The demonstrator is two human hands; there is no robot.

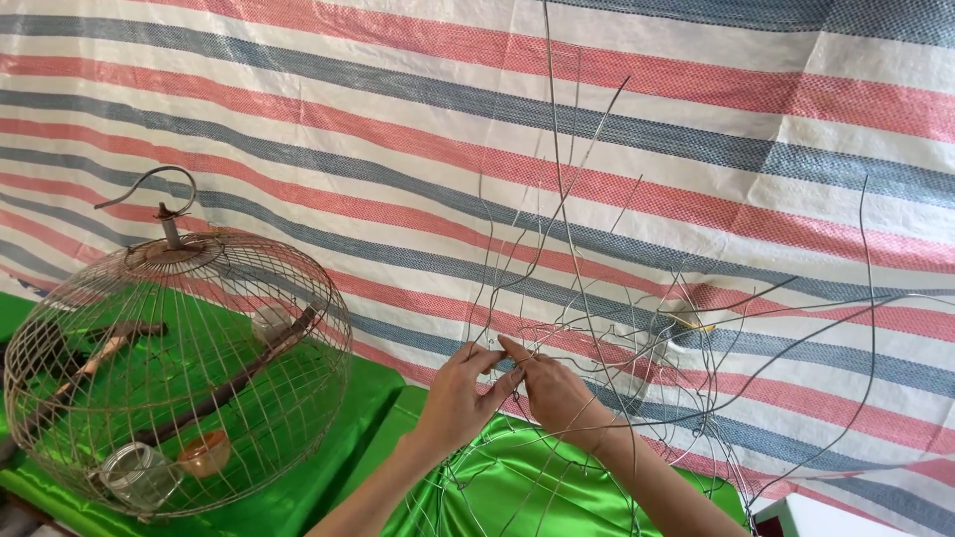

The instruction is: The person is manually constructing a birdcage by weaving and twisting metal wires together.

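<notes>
We see open room above and right of hands, only striped tarp (696, 119) behind; loose wire ends fan upward and outward. Finished round wire birdcage (179, 368) sits well apart at left on green satin cloth (328, 438). Unfinished wire frame (617, 378) centre-right, over cloth. Our left hand (460, 393) and right hand (552, 390) touch at fingertips, each pinching thin frame wire, fingers curled, not clenched
</notes>
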